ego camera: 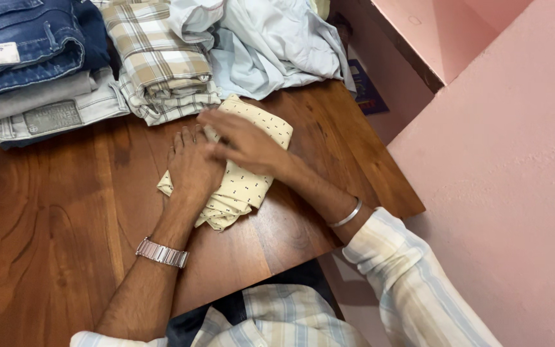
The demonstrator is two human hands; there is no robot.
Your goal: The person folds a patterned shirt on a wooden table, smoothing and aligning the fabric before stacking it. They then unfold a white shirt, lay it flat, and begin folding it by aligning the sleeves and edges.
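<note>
Both the left hand and right hand lay open and flat on the folded cream dotted cloth mid-bench, where an uneven push could have skewed its folds.

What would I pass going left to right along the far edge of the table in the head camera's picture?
Stack of folded jeans → folded plaid shirt → loose pale blue shirts → pink wall.

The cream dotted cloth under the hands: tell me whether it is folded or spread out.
Folded. The cream cloth lies as a small compact packet on the table, layered edges showing at its near end, with the left hand and right hand pressing flat on it.
</note>
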